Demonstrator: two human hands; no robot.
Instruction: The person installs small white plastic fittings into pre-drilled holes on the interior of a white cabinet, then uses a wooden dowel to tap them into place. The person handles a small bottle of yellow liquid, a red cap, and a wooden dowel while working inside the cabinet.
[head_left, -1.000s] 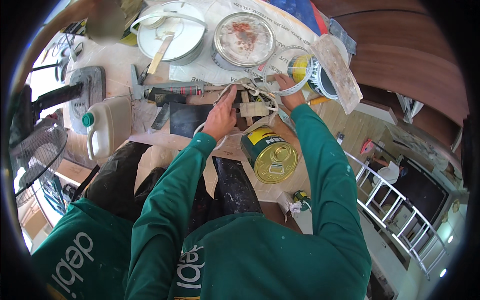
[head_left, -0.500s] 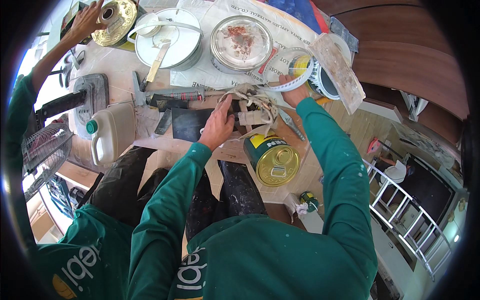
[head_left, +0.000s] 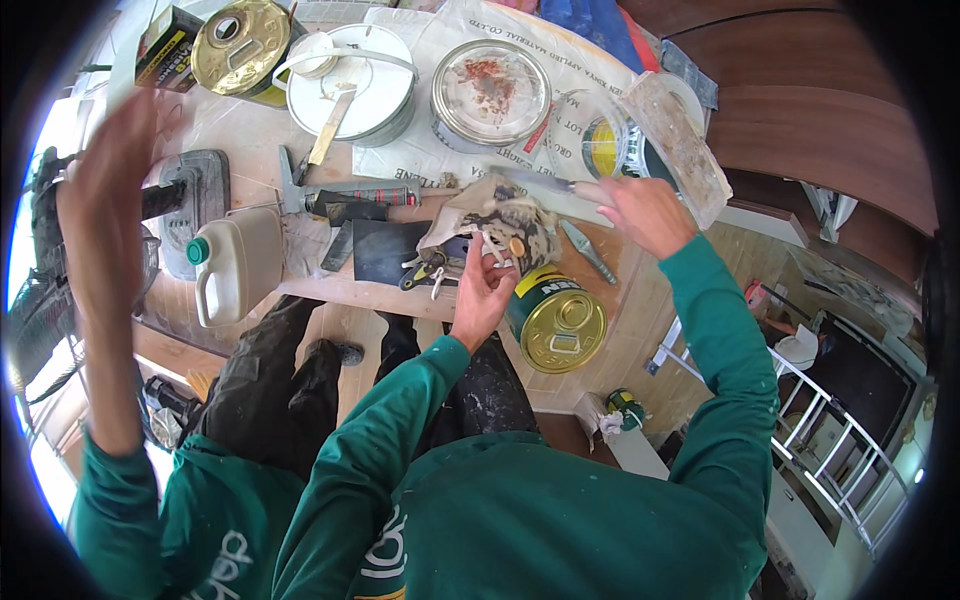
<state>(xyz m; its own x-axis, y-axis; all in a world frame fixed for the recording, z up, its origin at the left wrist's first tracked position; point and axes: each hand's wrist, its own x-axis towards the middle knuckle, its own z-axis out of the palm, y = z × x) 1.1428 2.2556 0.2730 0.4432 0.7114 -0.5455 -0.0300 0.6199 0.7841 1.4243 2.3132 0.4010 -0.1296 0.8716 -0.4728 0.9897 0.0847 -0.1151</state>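
Observation:
My right hand (head_left: 652,215) is closed around the wooden handle of a tool with a thin metal blade (head_left: 540,180), which looks like a putty knife. The blade is blurred and points left above a stained tan cloth tool bag (head_left: 470,205). My left hand (head_left: 485,295) is at the bag's near edge, its fingers bent and seemingly pinching the cloth there. Scissors with dark and yellow handles (head_left: 428,272) stick out beside it. Below the bag, a green and yellow can with a gold end (head_left: 563,330) lies tilted. Another putty knife (head_left: 588,252) rests right of the bag.
A white bucket (head_left: 350,105) and a round tin (head_left: 490,92) stand at the back, near a clear tub (head_left: 590,130) and a dirty board (head_left: 675,145). A caulking gun (head_left: 365,193) and jerrycan (head_left: 240,265) are on the left. A co-worker's blurred hand (head_left: 110,175) is raised at far left.
My right hand left the tub's white handle and now holds the wooden-handled blade. My left hand moved right along the cloth bag, baring scissors. The co-worker's hand left the gold-topped can and came nearer.

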